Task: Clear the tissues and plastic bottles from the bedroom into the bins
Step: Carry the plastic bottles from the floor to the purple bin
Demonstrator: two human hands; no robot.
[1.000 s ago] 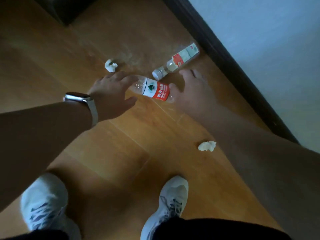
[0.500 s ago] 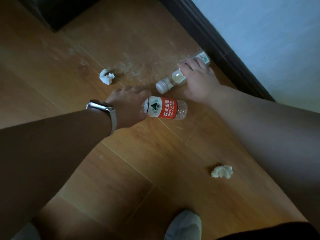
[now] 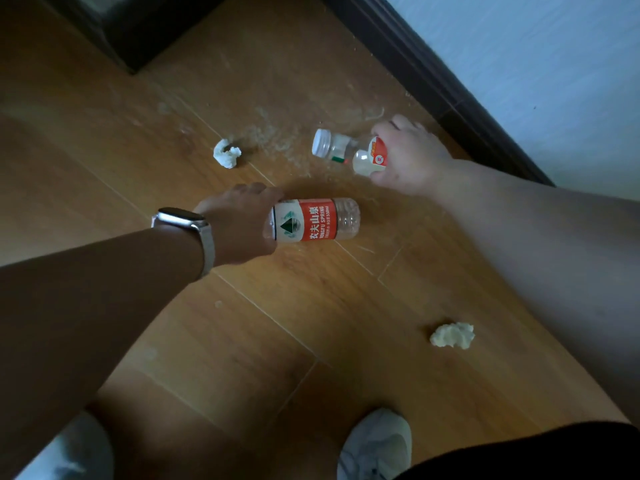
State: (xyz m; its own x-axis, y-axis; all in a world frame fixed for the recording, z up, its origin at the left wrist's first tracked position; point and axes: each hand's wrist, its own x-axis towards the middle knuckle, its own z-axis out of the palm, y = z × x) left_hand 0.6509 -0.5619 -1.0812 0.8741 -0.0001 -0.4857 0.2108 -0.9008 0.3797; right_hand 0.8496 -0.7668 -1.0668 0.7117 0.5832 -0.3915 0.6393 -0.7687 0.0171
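My left hand (image 3: 239, 225), with a watch on the wrist, grips the neck end of a clear water bottle (image 3: 317, 220) with a red and white label, held level just above the wooden floor (image 3: 242, 341). Farther back, my right hand (image 3: 410, 157) grips the body of a second clear bottle (image 3: 341, 148) with a white cap that points left. One crumpled white tissue (image 3: 227, 153) lies on the floor at the back left. Another crumpled tissue (image 3: 452, 336) lies at the right, under my right forearm.
A dark skirting board (image 3: 433, 64) and a pale wall (image 3: 536, 64) run along the right. A dark piece of furniture (image 3: 131, 26) stands at the back left. Dust and crumbs mark the floor near the bottles. My two white shoes (image 3: 375, 445) stand at the bottom.
My left hand closed on the labelled water bottle and raised it. My right hand reached to the second bottle by the skirting board, gripped it and swung it so the cap points left.
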